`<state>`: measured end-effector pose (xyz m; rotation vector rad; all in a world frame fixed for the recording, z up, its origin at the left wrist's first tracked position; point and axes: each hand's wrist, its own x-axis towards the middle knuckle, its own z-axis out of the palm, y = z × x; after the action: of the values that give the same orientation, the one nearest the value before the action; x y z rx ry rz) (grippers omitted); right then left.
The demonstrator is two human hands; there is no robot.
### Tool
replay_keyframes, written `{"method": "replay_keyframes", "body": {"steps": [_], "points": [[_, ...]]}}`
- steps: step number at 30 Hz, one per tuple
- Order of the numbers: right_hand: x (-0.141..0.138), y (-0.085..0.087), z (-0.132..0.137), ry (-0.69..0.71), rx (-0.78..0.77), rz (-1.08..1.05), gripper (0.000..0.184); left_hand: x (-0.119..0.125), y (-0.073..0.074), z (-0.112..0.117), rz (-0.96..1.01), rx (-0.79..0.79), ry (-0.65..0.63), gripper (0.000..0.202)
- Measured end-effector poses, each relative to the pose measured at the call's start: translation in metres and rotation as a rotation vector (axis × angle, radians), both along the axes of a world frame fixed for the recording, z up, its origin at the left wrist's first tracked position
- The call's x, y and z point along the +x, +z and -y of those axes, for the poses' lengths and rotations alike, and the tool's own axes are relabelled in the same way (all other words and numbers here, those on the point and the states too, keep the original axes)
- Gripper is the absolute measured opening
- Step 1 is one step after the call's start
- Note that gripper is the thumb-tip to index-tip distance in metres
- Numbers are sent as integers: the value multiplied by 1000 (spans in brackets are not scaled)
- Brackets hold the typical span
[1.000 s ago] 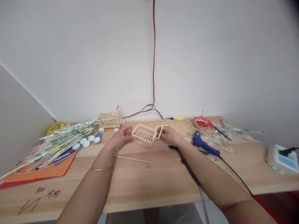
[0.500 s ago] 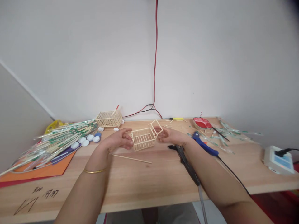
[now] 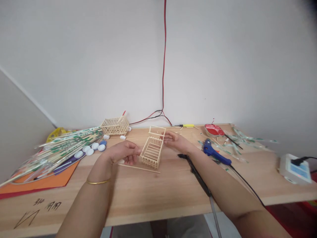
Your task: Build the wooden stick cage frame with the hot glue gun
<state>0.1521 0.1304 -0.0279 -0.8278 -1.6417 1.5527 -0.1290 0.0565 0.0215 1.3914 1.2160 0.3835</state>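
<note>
Table, near edge: black tool overhanging it, under the right forearm. Farther in, mid-table, loose stick lying parallel-ish to that edge, just below the work

Left hand: grip closed, thumb and finger on near left corner of stick frame. Frame mid-table, long axis running near edge to far edge, far end slightly right; on or just above the wood, cannot tell. Right hand at its far right corner, beside raised end panel; whether pinching, cannot tell

Either side: white caps toward left edge, blue glue gun rightward. Far edge: second stick cage, red dish; nothing between hands and frame
</note>
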Motion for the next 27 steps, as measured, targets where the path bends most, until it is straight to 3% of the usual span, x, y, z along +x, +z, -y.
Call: {"method": "replay_keyframes", "body": {"steps": [2,7,10,17,27], "points": [[0,1,-1,-86,43,33,34,-3,0,-3,-4,64,-2,38],[0,12,1,-322,131,29,23,0,-2,-33,5,489,442,33],[-2,20,3,-405,196,30,24,12,0,-53,-14,620,540,38],[-7,30,1,-432,277,61,25,39,5,-63,-61,779,532,26],[-17,30,0,-409,264,63,27,48,-2,-64,-86,777,460,31]]}}
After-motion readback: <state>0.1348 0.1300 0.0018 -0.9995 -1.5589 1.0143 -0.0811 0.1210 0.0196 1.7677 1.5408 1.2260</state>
